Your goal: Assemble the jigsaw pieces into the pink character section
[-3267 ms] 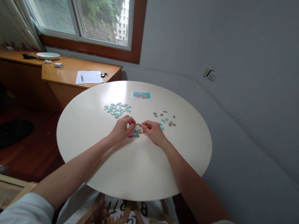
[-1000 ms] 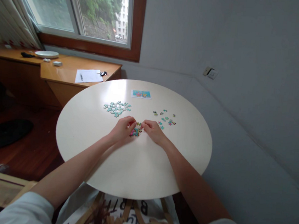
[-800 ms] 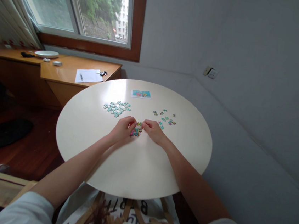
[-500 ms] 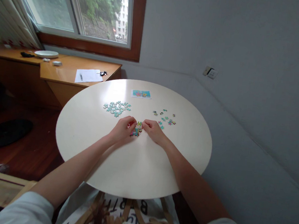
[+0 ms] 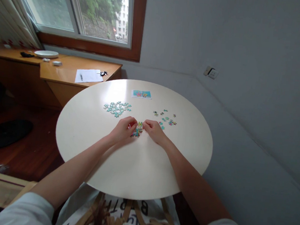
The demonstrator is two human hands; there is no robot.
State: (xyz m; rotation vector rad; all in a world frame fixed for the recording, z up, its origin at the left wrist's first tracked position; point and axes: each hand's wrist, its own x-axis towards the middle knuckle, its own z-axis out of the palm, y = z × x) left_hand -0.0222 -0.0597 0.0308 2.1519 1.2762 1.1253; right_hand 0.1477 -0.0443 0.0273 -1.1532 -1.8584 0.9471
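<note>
Over the middle of the round white table, my left hand (image 5: pixel 125 127) is closed in a pinch at the left side of a small yellow-green group of jigsaw puzzle pieces (image 5: pixel 139 124). From the other side my right hand (image 5: pixel 153 130) pinches the right edge of the same group. Just below, between the hands, lies a cluster of multicoloured puzzle pieces (image 5: pixel 136 133). The fingertips partly hide what they grip. Many loose turquoise pieces (image 5: pixel 117 108) are spread beyond my left hand. Several mixed pieces (image 5: pixel 170 122) lie beyond my right hand.
A colourful picture card (image 5: pixel 141 94) lies at the far side of the table (image 5: pixel 135 175). Behind left, a wooden desk (image 5: pixel 66 60) bears a sheet of paper (image 5: pixel 88 76), keys (image 5: pixel 104 73) and a white plate (image 5: pixel 46 54). A wall stands at the right.
</note>
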